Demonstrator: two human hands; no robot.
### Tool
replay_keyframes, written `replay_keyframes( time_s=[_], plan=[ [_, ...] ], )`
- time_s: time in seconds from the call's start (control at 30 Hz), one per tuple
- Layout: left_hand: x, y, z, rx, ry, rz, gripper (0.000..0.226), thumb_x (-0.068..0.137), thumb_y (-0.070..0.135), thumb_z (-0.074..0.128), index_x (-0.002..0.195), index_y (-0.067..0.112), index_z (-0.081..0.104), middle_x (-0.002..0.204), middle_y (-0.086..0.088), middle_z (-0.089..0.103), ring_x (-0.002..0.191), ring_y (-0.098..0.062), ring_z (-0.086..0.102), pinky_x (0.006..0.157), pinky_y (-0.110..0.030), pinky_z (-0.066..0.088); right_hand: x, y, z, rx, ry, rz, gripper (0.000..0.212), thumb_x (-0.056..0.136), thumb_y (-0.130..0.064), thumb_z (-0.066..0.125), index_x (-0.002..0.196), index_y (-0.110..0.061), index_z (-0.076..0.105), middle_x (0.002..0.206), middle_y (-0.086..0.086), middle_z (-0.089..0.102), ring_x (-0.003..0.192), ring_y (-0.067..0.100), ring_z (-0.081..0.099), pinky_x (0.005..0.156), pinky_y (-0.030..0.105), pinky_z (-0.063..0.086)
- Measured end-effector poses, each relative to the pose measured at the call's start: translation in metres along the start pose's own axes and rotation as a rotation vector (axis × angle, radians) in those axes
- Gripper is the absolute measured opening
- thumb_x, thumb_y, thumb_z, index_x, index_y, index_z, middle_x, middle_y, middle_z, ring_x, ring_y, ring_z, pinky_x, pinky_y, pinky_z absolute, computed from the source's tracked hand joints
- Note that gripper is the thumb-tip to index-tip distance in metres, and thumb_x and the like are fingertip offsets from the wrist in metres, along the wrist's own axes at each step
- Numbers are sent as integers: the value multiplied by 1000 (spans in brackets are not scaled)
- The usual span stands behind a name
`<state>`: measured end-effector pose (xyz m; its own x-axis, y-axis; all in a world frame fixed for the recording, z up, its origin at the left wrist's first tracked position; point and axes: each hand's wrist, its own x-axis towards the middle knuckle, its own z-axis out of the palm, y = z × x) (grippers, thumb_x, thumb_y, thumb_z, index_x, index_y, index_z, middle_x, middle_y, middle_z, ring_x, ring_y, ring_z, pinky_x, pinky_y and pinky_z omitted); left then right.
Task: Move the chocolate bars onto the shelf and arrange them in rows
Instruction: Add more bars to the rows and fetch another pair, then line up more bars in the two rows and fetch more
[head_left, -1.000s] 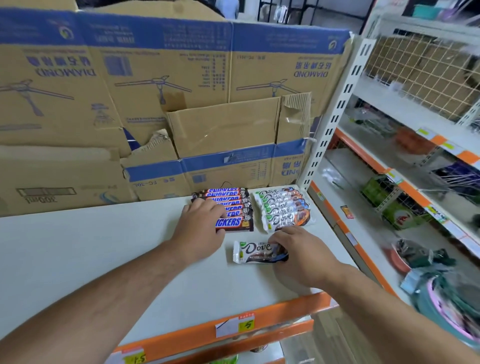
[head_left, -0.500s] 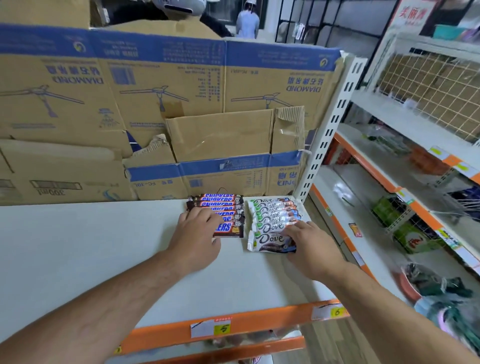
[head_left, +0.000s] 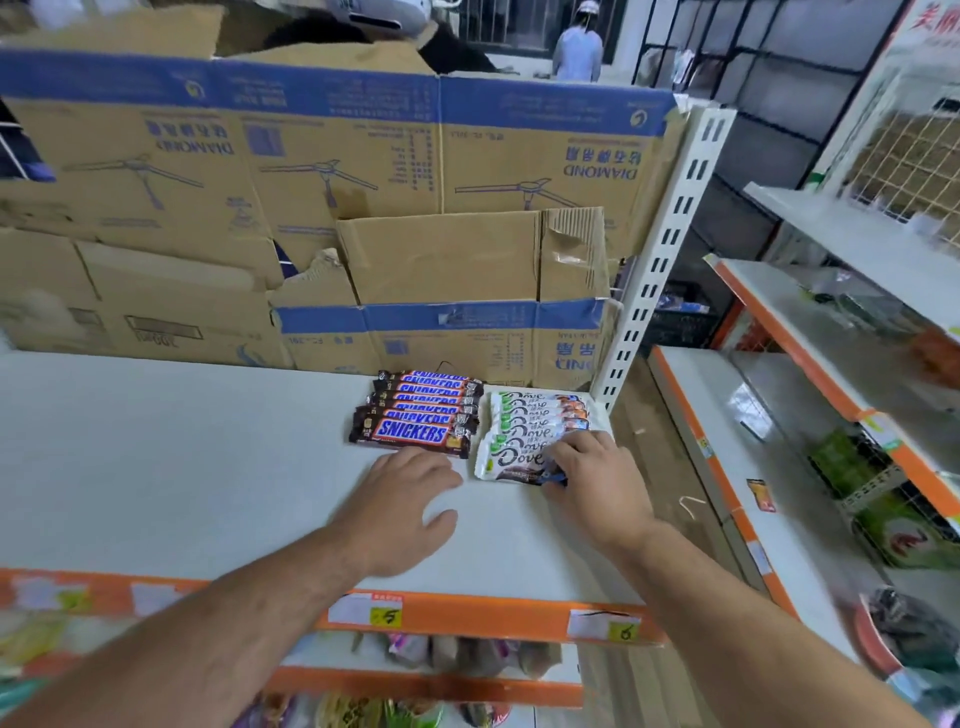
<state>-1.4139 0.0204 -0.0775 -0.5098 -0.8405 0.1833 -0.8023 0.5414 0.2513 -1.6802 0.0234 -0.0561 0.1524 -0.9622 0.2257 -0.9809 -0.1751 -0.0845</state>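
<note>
The left hand (head_left: 410, 506) spreads open over the shelf (head_left: 156, 467), Snickers row (head_left: 415, 410) at twelve o'clock; the right hand (head_left: 592, 483) seemingly pinches the front Dove bar (head_left: 514, 457).

Flattened cardboard boxes (head_left: 337, 171) behind, neighbouring orange-edged shelves (head_left: 717, 395) right
</note>
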Motion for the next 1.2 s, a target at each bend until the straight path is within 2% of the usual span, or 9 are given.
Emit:
replay_keyframes(
  time_s=[0.2, 0.33, 0.57, 0.73, 0.9, 1.0, 1.1, 1.2],
  plan=[
    [-1, 3, 0, 10, 8, -10, 45, 85, 50, 42, 124, 33, 56, 127, 16, 50, 122, -7, 36, 105, -31, 32, 14, 1, -4, -7, -60, -12, 24, 80, -32, 64, 103, -26, 65, 109, -2, 60, 110, 26, 50, 74, 33, 35],
    [-1, 5, -2, 1, -17, -21, 46, 86, 50, 40, 127, 34, 54, 129, 17, 47, 123, -6, 34, 106, -30, 30, 15, 2, -4, -2, -77, -12, 27, 83, -32, 60, 110, -27, 63, 114, -2, 57, 113, 24, 47, 79, 33, 37],
    [-1, 6, -1, -1, 4, -5, 43, 85, 47, 46, 122, 30, 58, 124, 13, 51, 119, -11, 42, 101, -35, 38, 12, 0, -6, -12, -98, -7, 32, 84, -31, 55, 115, -26, 60, 116, -1, 56, 112, 25, 47, 81, 36, 40],
    [-5, 8, -7, -32, -37, -34, 52, 82, 54, 44, 124, 27, 61, 126, 9, 54, 120, -12, 44, 103, -34, 38, -2, -14, -7, -4, -18, -23, 38, 72, -30, 60, 108, -20, 62, 110, 1, 57, 104, 28, 50, 78, 38, 42],
    [-24, -10, -33, 40, -57, -123, 69, 73, 65, 35, 127, 27, 57, 127, 9, 53, 123, -13, 43, 104, -31, 33, -4, -66, -15, 45, -109, -105, 43, 74, -46, 60, 110, -23, 61, 111, 0, 56, 105, 26, 51, 83, 40, 45],
    [-42, -36, -53, 59, -47, -225, 70, 73, 64, 39, 131, 28, 51, 131, 7, 50, 124, -16, 43, 104, -33, 34, 0, -106, -19, 99, -185, -147, 53, 73, -52, 60, 119, -25, 55, 119, -1, 52, 111, 26, 49, 87, 40, 47],
    [-76, -71, -77, 66, -44, -314, 68, 74, 62, 44, 134, 30, 45, 133, 6, 47, 124, -16, 41, 104, -36, 34, 8, -160, -19, 98, -217, -215, 63, 73, -54, 63, 128, -24, 51, 128, 0, 50, 117, 27, 47, 94, 41, 46],
    [-118, -113, -101, 64, -19, -383, 69, 75, 61, 44, 136, 30, 43, 135, 6, 45, 126, -16, 39, 104, -35, 32, 18, -225, -16, 120, -195, -244, 61, 75, -52, 62, 129, -25, 53, 129, 0, 51, 119, 26, 47, 96, 40, 45]
  ],
)
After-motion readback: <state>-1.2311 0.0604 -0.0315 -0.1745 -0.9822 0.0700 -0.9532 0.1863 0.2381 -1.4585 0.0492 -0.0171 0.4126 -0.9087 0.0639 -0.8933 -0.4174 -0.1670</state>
